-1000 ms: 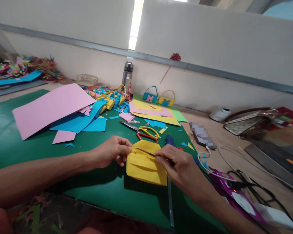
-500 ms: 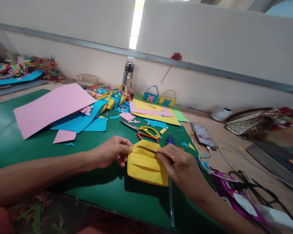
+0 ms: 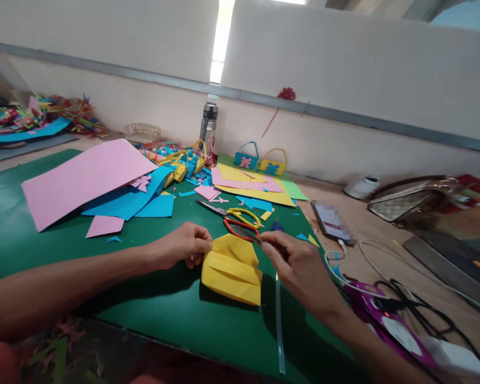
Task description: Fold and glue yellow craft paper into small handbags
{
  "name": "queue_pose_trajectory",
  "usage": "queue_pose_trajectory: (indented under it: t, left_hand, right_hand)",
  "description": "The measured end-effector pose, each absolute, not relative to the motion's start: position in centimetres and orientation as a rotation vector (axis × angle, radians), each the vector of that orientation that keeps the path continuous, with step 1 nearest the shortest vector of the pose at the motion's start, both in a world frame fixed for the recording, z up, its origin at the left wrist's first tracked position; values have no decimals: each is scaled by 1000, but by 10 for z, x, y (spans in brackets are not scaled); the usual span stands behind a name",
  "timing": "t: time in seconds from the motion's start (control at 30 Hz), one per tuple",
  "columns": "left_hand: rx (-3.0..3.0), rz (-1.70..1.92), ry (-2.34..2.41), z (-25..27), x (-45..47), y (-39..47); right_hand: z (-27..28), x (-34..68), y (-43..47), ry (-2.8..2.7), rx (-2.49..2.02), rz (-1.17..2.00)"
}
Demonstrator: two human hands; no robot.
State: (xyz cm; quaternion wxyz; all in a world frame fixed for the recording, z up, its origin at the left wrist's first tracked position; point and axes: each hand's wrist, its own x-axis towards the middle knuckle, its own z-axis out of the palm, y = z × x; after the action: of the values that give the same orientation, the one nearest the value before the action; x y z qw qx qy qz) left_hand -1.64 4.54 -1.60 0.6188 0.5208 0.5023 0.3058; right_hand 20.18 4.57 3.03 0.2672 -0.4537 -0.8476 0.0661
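Note:
My left hand point(image 3: 190, 245) pinches the upper left corner of a folded yellow paper piece point(image 3: 232, 274), tilted just above the green mat point(image 3: 152, 314). Its flap stands raised at the back, with a folded strip across the front. In my right hand point(image 3: 296, 261) is a thin, dark brown stick-like tool point(image 3: 256, 239); the fingers hide most of it. The tool's tip is near the flap's upper right edge. Just behind lie scissors point(image 3: 240, 221) with red and yellow handles. A blue-tipped tool point(image 3: 278, 226), perhaps a glue gun, is mostly covered by my right hand. Below is a clear glue stick point(image 3: 279, 325).
Pink sheets point(image 3: 88, 178) and blue sheets point(image 3: 152, 205) lie at the left. Small paper bags point(image 3: 246, 160) stand by the wall, beside a heap of others point(image 3: 184, 165). A phone point(image 3: 332, 221), a cable and a purple power strip point(image 3: 392, 320) are at the right.
My right hand has drawn the brown tool back from inside the yellow flap and off to the right. The yellow piece has shifted slightly left in my left hand.

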Motion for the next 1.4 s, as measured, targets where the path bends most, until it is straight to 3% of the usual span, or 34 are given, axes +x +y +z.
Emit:
queue_pose_trajectory:
  t: [0.4, 0.9, 1.1, 1.4]
  left_hand:
    - [1440, 488, 1200, -8, -25, 52]
    - [1363, 485, 1002, -1, -29, 52]
    - [1358, 473, 933, 6, -29, 46]
    - [1330, 522, 1024, 0, -23, 42]
  right_hand:
    - [24, 205, 51, -2336, -1328, 352]
    - [-3, 193, 74, -2418, -1239, 115]
    - [12, 180, 76, -2321, -1240, 374]
    - [18, 176, 47, -2192, -1325, 1110]
